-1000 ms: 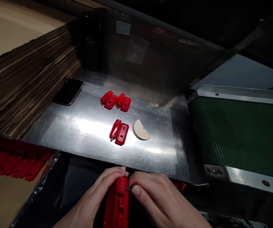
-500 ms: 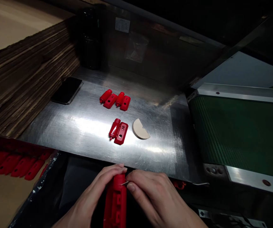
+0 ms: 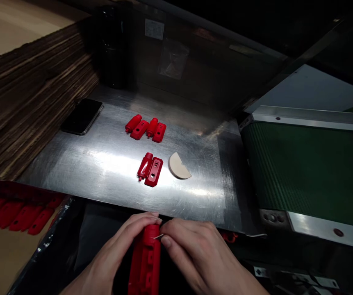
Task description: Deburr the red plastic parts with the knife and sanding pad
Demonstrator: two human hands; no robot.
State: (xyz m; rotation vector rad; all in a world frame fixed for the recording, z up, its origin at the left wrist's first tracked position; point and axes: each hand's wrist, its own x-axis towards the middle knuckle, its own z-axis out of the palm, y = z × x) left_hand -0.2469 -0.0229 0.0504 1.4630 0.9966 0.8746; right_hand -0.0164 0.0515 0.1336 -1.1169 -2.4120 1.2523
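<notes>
My left hand [image 3: 119,248] is closed around the upper end of a red plastic housing [image 3: 145,262], which has a row of notches along its open side. My right hand [image 3: 199,250] pinches a thin metal blade [image 3: 158,236] between thumb and forefinger; its tip touches the housing near the top end. Most of the blade is hidden in the fingers. Beyond my hands, a pair of red plastic parts [image 3: 153,172] lies on the metal table [image 3: 108,176]. A beige half-round piece [image 3: 178,166] rests to their right. Farther back sit more red parts [image 3: 139,129].
A black phone [image 3: 82,116] lies beside a tall stack of cardboard [image 3: 37,90]. Behind it stands a dark bottle [image 3: 115,53]. To the right runs a green conveyor belt [image 3: 314,172] with metal rails. Several red parts [image 3: 19,215] lie in a box at lower left.
The whole view has shifted slightly, so the table items appear a little farther left. My hands keep the same hold on the housing and the blade.
</notes>
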